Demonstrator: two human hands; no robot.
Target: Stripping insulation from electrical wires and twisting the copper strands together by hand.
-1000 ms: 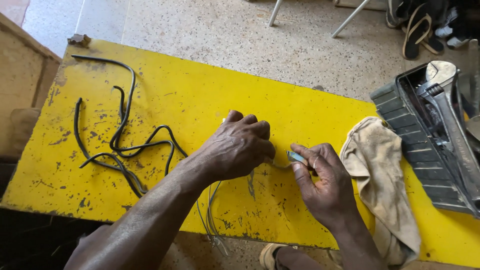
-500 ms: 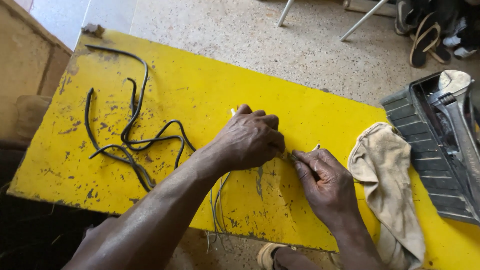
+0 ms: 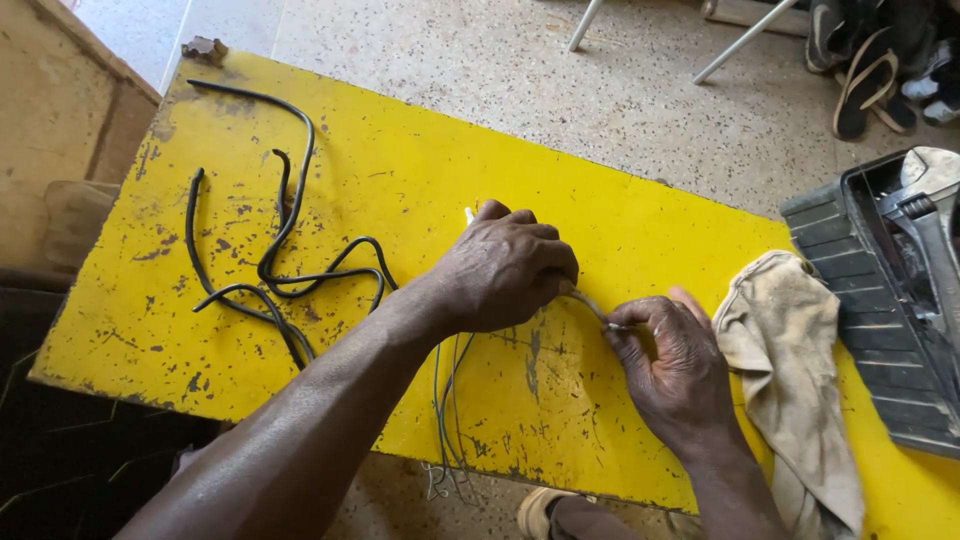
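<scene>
My left hand (image 3: 505,268) is closed over a bundle of thin grey wires (image 3: 446,400) on the yellow table (image 3: 400,170). The wires run from under its palm down past the table's near edge. A short stretch of wire (image 3: 588,302) spans the gap between the hands. My right hand (image 3: 672,360) pinches the end of that stretch between thumb and fingers. What the fingertips hold beyond the wire is hidden.
Loose black cables (image 3: 270,260) lie tangled on the left part of the table. A dirty beige cloth (image 3: 790,370) lies at the right, beside a dark ribbed plastic case (image 3: 870,300). Sandals (image 3: 865,70) and metal chair legs (image 3: 740,40) stand on the speckled floor.
The view shifted slightly. My hands have drawn a little apart, so a short stretch of wire now shows between them. The small pale piece seen earlier at my right fingers is no longer visible.
</scene>
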